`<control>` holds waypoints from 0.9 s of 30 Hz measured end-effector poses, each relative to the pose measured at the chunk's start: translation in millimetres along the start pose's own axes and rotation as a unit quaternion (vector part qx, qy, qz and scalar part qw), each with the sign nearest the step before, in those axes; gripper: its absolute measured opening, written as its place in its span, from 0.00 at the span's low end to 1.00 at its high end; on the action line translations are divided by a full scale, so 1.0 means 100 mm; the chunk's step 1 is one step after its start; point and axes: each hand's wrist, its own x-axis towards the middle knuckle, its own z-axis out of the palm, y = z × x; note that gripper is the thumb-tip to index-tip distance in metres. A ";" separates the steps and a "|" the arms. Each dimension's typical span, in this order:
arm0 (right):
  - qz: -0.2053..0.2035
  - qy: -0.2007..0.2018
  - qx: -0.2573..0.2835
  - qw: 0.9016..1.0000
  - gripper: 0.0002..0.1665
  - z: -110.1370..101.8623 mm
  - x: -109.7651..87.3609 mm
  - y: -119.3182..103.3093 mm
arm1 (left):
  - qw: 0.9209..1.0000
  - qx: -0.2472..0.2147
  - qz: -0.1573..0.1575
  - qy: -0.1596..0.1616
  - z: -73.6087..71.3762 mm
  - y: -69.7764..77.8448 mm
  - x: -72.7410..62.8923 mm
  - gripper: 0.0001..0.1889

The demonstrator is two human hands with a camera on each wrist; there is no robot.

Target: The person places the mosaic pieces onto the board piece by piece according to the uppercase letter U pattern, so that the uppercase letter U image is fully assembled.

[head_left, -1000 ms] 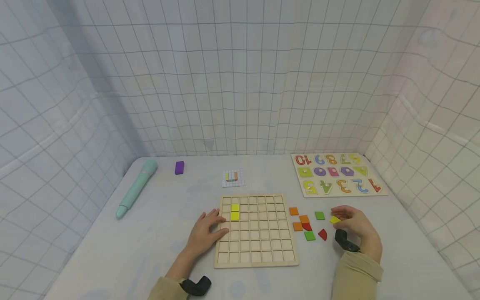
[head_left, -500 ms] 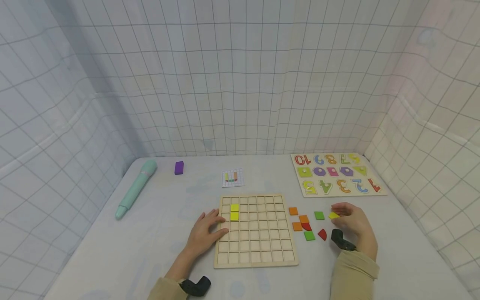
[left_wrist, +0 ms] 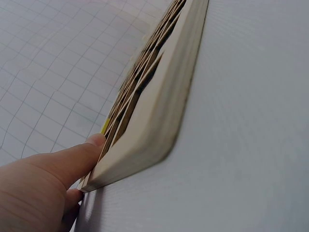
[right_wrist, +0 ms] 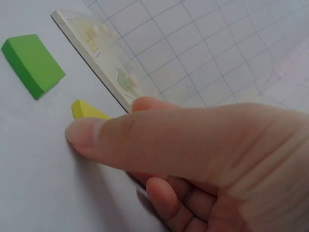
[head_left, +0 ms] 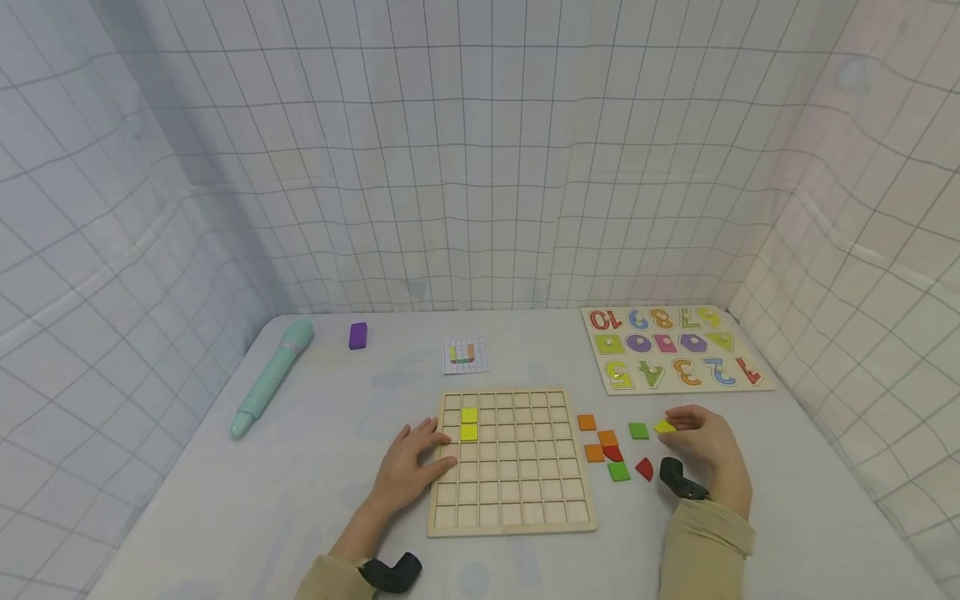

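My left hand (head_left: 408,467) rests at the left edge of a wooden grid board (head_left: 513,529), its thumb and forefinger reaching over the rim. From the left wrist view, the thumb (left_wrist: 72,162) lies on the board's edge. Two yellow square tiles (head_left: 469,423) sit in the board's second column, one below the other. Right of the board, my right hand (head_left: 705,437) pinches another yellow tile (head_left: 664,427) between thumb and fingers, low over the table. A green tile (right_wrist: 34,65) lies just beside it in the right wrist view.
Orange tiles (head_left: 587,422), another green tile (head_left: 618,472) and red quarter-round pieces (head_left: 645,469) lie between board and right hand. Behind stand a number puzzle (head_left: 675,350) and a small pattern card (head_left: 465,357). Further left lie a purple block (head_left: 358,336) and a folded mint umbrella-like object (head_left: 273,379).
My right hand, holding the yellow tile, has shifted slightly left and away from me, closer to the green tile. The left hand and board stay in place.
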 end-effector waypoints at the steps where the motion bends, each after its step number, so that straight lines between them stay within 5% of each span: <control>1: 0.002 0.000 0.000 1.000 0.28 0.00 0.00 0.00 | 1.000 0.001 0.000 0.001 0.00 0.00 0.00 0.16; 27: -0.010 0.004 0.001 1.000 0.26 0.06 0.02 -0.04 | 1.000 0.005 -0.013 -0.010 -0.01 0.01 -0.01 0.18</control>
